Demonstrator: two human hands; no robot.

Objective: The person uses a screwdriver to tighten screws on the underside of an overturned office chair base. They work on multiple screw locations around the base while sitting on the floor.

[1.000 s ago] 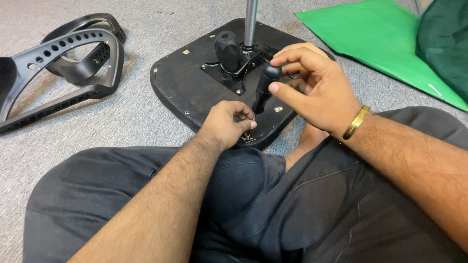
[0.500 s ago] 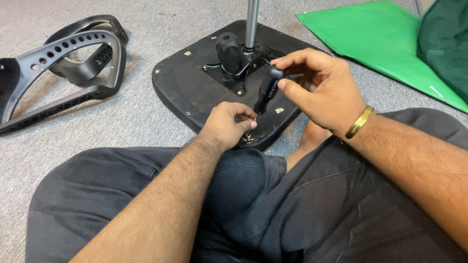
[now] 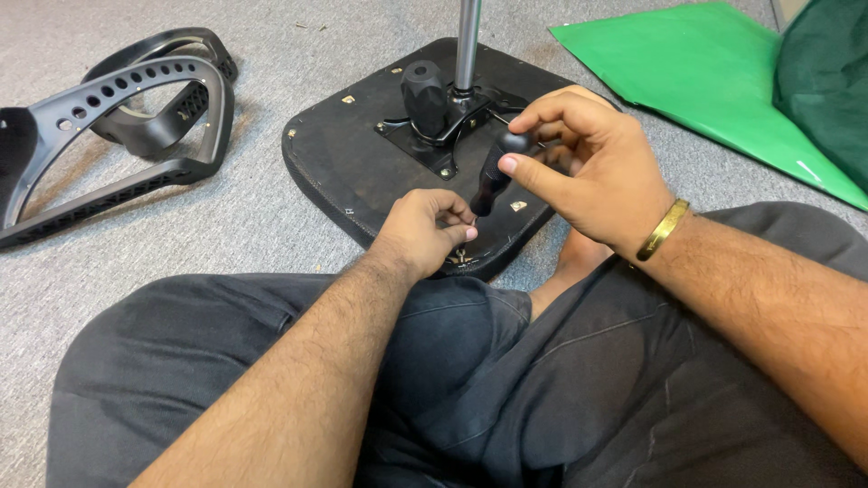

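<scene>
An upturned black chair seat (image 3: 348, 172) lies on the grey carpet, with a metal mounting plate (image 3: 425, 136), a black knob and a chrome post (image 3: 467, 45) rising from it. My right hand (image 3: 588, 172) grips a black-handled screwdriver (image 3: 493, 176), thumb near the top of the handle, shaft pointing down toward the seat's near edge. My left hand (image 3: 425, 230) pinches the tool's tip with its fingertips, right over the near rim of the seat. A gold bangle sits on my right wrist. Whatever is pinched at the tip is hidden by the fingers.
Black perforated plastic chair armrests (image 3: 117, 136) lie on the carpet at the left. A green sheet (image 3: 705, 72) and a dark green bag (image 3: 827, 81) lie at the back right. My crossed legs in dark trousers (image 3: 271, 361) fill the foreground.
My right hand and the screwdriver have shifted a little; the left hand's fingers have closed up around the tool's tip. The seat has not moved.
</scene>
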